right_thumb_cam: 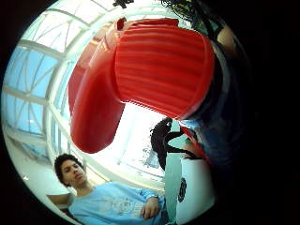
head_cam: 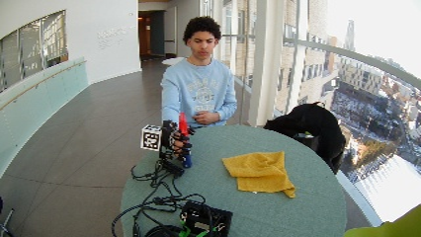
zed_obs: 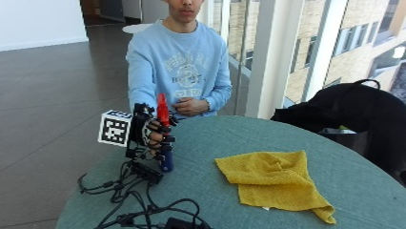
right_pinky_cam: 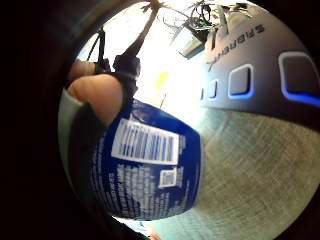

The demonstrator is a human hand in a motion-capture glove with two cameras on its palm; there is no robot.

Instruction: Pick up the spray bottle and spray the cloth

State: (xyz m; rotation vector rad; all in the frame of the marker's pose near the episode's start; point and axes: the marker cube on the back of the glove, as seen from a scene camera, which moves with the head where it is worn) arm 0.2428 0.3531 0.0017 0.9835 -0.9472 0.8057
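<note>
A spray bottle with a blue body (zed_obs: pixel 166 161) and a red spray head (zed_obs: pixel 162 109) stands upright at the left side of the round teal table (zed_obs: pixel 355 176). My gloved right hand (zed_obs: pixel 152 133) grips it around the neck, fingers curled round it. Whether its base touches the table I cannot tell. The blue labelled body (right_pinky_cam: pixel 150 165) and a fingertip (right_pinky_cam: pixel 95 95) fill the little finger side palm view; the red head (right_thumb_cam: pixel 154 70) fills the thumb side palm view. A crumpled yellow cloth (zed_obs: pixel 274 180) lies on the table to the right of the bottle, apart from it.
Black cables (zed_obs: pixel 136 200) trail across the table's near left to a black box (head_cam: pixel 205 217) at the front edge. A black bag (zed_obs: pixel 346 112) sits beyond the table's far right. The person's bare hand (zed_obs: pixel 188 106) rests against their chest.
</note>
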